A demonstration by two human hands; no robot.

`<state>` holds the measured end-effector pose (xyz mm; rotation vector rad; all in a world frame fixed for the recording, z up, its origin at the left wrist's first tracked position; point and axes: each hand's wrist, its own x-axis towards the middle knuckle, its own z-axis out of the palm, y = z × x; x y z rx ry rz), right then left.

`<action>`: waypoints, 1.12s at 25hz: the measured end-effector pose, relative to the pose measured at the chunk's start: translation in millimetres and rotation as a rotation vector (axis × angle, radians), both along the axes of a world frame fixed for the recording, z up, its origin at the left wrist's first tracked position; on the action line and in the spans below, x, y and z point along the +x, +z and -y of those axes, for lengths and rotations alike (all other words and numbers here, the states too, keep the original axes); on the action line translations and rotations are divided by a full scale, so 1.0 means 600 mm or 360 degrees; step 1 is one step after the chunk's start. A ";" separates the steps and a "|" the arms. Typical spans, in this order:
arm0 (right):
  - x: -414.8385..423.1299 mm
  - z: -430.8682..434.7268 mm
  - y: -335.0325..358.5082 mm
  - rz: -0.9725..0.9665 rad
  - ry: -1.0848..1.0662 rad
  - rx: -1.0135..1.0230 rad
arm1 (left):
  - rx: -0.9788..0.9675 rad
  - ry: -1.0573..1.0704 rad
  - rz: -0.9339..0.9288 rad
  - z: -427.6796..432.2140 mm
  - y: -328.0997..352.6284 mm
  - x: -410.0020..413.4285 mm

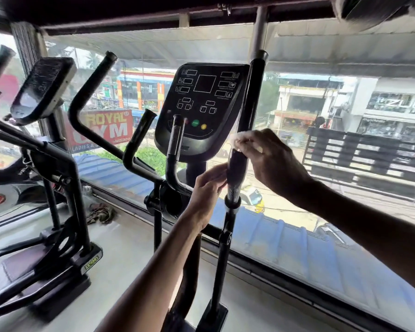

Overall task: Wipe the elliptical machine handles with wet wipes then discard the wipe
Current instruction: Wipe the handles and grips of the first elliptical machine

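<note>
Both on the stiff handle (235,180): right hand (271,161) bunches the soft, limp wipe (241,137) round it, left hand (207,190) pinches it below.

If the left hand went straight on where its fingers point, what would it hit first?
The left hand would meet the black handle first; its fingertips look nearly on it, though depth is unclear.

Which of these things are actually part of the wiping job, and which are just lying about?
In the job: wet wipe; right hand holding it; tall handle under the wipe; left hand gripping that handle lower down.

Just lying about: console; rag on the floor; neighbouring machine; gym banner outside.
</note>
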<state>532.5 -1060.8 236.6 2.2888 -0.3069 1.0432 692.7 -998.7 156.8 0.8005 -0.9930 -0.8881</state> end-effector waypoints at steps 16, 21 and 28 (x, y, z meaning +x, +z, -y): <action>0.055 0.015 0.084 0.0225 -0.0475 0.0014 | 0.0185 -0.0179 0.0457 0.012 0.056 0.043; 0.058 -0.045 -0.045 0.0576 -0.0525 -0.0009 | 0.0151 -0.0375 0.0576 0.021 0.055 0.067; 0.160 -0.092 -0.234 0.1554 -0.0519 0.0170 | 0.0198 -0.0469 0.0361 0.005 0.071 0.057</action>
